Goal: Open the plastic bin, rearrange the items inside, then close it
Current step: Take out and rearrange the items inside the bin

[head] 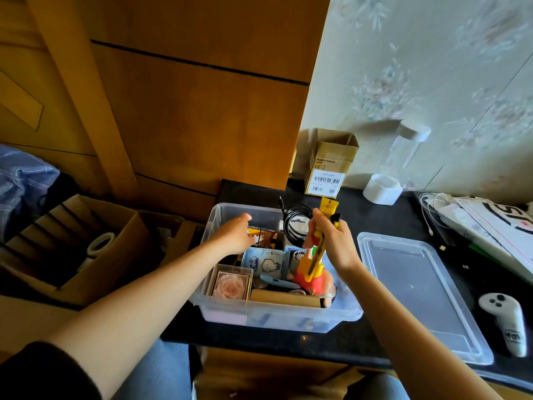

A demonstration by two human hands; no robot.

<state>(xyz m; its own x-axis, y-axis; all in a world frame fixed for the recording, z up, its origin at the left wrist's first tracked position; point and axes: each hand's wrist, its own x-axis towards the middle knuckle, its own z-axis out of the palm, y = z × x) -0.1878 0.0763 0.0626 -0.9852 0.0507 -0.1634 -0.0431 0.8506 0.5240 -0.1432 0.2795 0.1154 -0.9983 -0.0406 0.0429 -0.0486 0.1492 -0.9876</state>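
Forearms, two, bare, reaching forward from the lower edge; dark sleeve at the left elbow.
Counter (375, 226), black, its near edge running under the bin.
Plastic bin (277, 316), clear, open, set at the counter's left end; near wall close to the counter's front edge.
Lid (421, 290), clear, flat on the counter just right of the bin.
Contents: rose box (230, 285), wipes pack (266, 262) with bear print, red and yellow toy (313, 280), coiled black cable (297, 223).
Left hand (235, 236): over the bin's rear left; what its fingers touch and how far the grip is open cannot be told.
Right hand (331, 238): grip closed round a yellow tube (324, 226), held upright above the bin.
Cardboard box (328, 163), by the wall; print reads "Made in Vietnam", barcode label below.
Controller (504, 319), white, right of the lid.
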